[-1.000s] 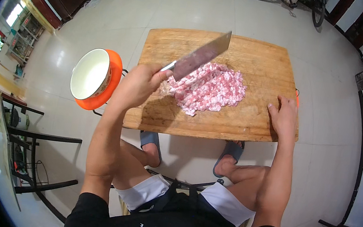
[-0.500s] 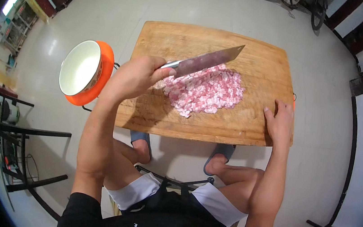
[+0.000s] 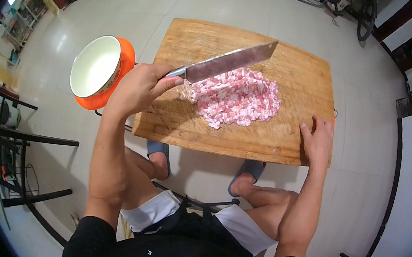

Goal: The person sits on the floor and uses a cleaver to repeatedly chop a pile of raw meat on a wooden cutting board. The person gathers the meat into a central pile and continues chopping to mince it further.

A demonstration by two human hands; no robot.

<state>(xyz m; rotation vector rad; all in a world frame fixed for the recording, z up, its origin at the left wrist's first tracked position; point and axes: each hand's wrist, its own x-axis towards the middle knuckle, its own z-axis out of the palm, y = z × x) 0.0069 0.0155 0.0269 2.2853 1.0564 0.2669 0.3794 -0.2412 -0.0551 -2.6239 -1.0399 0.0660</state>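
My left hand (image 3: 142, 85) is closed round the handle of a cleaver (image 3: 232, 61). Its broad blade points up and to the right, over the far side of a heap of chopped pink-and-white meat (image 3: 240, 99). The meat lies in the middle of a wooden cutting board (image 3: 296, 67). Whether the blade's lower edge touches the meat, I cannot tell. Near the board's right edge, my right hand (image 3: 318, 138) rests on the wood, thumb and fingers apart, holding nothing.
Left of the board stands a white-lined enamel bowl (image 3: 96, 66) on an orange round stool or stand (image 3: 129, 52). A dark metal-framed chair (image 3: 35, 137) is at the lower left. Across the tiled floor, a bicycle (image 3: 334, 3) stands at the far right.
The cleaver and my left hand have shifted slightly left, and the cleaver's tip is a little higher. The right hand stays at the board's edge. The whole view has tilted a little.
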